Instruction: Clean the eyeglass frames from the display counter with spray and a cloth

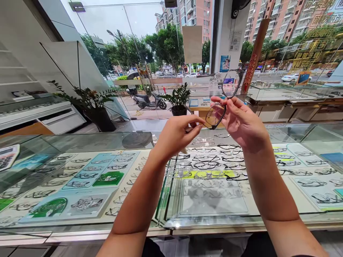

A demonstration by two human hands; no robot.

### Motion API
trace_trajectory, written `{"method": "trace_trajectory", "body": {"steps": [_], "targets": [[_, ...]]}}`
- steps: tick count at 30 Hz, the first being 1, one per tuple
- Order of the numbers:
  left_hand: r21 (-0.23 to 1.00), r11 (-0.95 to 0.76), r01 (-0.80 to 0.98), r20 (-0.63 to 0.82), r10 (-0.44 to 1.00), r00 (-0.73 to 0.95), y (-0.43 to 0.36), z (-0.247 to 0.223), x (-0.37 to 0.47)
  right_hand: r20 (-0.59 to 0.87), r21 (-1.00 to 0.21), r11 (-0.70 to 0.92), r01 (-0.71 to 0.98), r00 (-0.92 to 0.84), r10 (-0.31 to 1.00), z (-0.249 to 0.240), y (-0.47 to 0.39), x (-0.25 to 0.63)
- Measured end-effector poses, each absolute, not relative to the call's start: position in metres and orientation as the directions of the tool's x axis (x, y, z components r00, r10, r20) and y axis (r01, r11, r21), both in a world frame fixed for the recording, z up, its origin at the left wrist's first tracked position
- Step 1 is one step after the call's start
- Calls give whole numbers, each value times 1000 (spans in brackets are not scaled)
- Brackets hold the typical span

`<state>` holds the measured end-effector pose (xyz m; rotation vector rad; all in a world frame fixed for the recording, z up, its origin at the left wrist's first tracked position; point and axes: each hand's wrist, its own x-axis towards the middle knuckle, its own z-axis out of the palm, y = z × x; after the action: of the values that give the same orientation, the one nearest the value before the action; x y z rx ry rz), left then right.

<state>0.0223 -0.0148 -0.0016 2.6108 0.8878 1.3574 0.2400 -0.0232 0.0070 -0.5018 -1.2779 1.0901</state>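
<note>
A pair of eyeglasses [214, 116] with dark, thin rims is held up above the glass counter, tilted so one lens is higher than the other. My right hand [242, 123] pinches it near the bridge between thumb and fingers, palm turned toward me. The fingers of my left hand [180, 132] are closed at the outer end of the lower lens, where they seem to grip a temple arm. Much of that arm is hidden by the hand. Beneath both hands, rows of other eyeglasses [206, 165] lie inside the display case [214, 218].
A glass showcase with frames on blue trays [100, 167] extends left. Beyond the counter are a round dark stool [137, 139], potted plants [179, 98] and a large window. A parked scooter [150, 100] stands outside. More glass cases [297, 94] line the right side.
</note>
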Motion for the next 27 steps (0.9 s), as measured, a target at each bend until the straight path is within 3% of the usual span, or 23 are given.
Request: {"method": "trace_trajectory", "body": {"steps": [8,11,15,18,21,24,27], "targets": [[478,-772,418,641,633,435,-13,3,2,512,-825,479,-299,-39,858,9,-24,245],[547,-637,544,597,752,280,-2,3,-17,517,-820,488,-299,-20,856,12,-27,248],[607,-295,738,446,895,-9,20,-1,-51,516,-821,487,-297,-22,856,13,-30,250],[544,2,839,281,942,-184,44,-10,-83,514,-829,494,-262,-9,858,13,-31,252],[401,268,876,79,942,-325,73,-26,-113,517,-829,501,-248,-3,856,13,-32,252],[329,335,883,-120,942,-312,98,-48,-132,527,-825,508,-248,-10,850,15,-34,252],[357,312,881,-161,949,-271,116,-72,-139,534,-818,513,-261,-15,845,16,-36,251]]}}
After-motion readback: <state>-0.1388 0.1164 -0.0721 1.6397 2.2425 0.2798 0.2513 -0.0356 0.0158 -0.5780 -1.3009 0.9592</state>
